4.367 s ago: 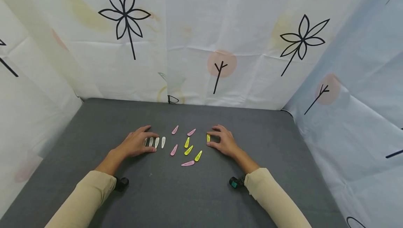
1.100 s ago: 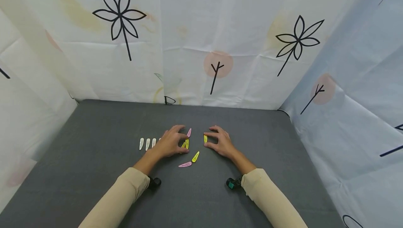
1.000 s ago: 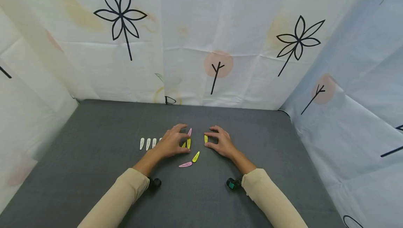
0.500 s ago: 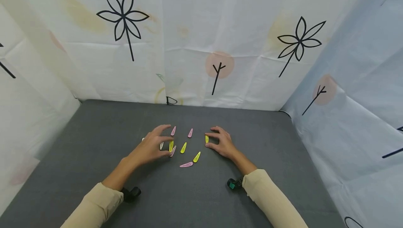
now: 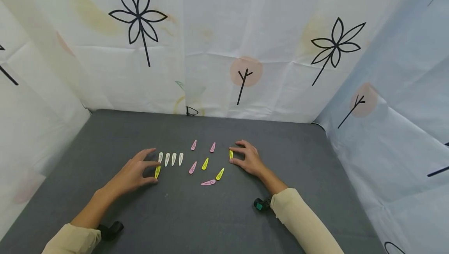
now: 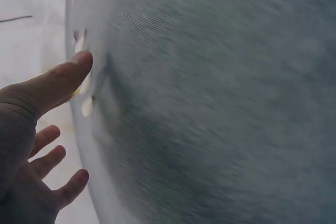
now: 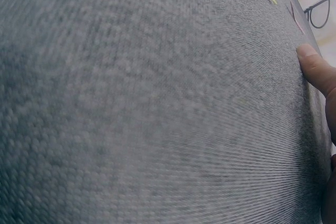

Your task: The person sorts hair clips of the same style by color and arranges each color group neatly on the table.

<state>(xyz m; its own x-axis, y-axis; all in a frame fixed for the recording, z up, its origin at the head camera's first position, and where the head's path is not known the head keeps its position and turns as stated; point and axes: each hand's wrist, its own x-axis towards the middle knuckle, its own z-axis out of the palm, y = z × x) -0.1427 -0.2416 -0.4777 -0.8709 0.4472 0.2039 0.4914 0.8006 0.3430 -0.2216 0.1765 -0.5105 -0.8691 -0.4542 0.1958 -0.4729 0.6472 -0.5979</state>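
In the head view my left hand (image 5: 130,173) pinches a yellow snap hair clip (image 5: 157,171) by its ends between finger and thumb. It is just in front of the leftmost clip of a row of white hair clips (image 5: 174,159). My right hand (image 5: 251,159) pinches another yellow hair clip (image 5: 231,154), right of the loose ones. Between the hands lie two yellow clips, one of them a yellow clip (image 5: 205,163), and several pink clips, among them a pink clip (image 5: 193,167). In the left wrist view the thumb (image 6: 63,80) mostly hides its clip.
A dark grey cloth-covered table (image 5: 196,219) carries everything. Behind and at both sides hangs a white printed curtain (image 5: 214,24). A black wrist camera (image 5: 110,230) sits on the left wrist, and another black camera (image 5: 262,204) on the right.
The left hand has taken a yellow clip from the middle group and carried it left, past the white row, to its left end. The right hand stays in place with its clip.
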